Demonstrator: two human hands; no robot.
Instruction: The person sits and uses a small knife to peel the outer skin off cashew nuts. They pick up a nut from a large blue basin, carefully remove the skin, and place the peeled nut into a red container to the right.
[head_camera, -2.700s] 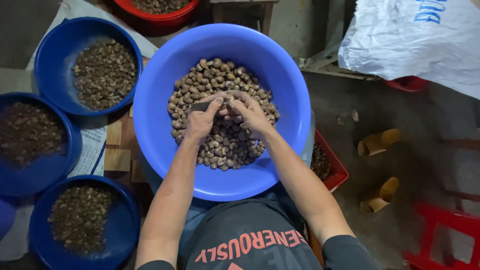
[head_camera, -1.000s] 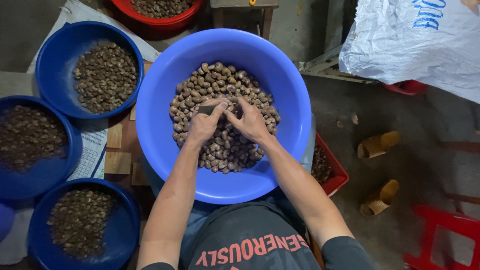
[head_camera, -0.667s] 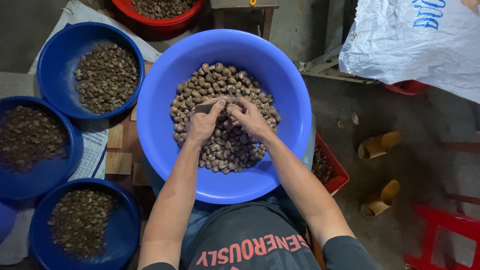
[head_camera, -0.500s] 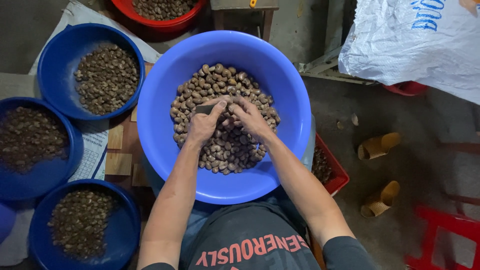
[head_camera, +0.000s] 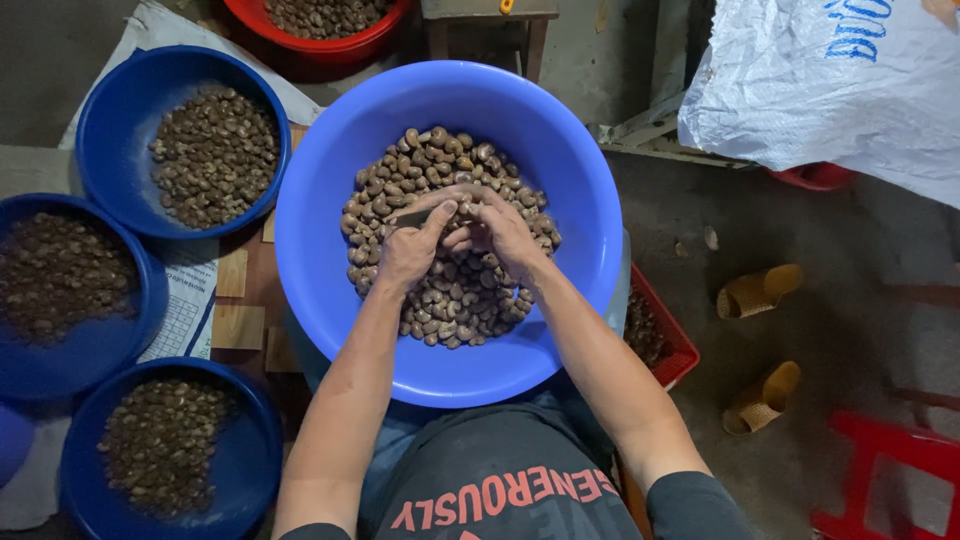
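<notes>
Blue basin (head_camera: 330, 180): left hand (head_camera: 408, 252) holds small blade (head_camera: 412, 216) crosswise, tip rightward.

Four blue basins (head_camera: 300, 215), two red basins (head_camera: 320, 45), two sandals (head_camera: 758, 290).

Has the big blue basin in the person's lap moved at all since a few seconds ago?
No. The big blue basin keeps its place beside the upper-left bowl.

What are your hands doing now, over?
Left hand holds small blade. Right hand pinches nut, hidden. Both over nut pile in big blue basin. Nothing blocking.
</notes>
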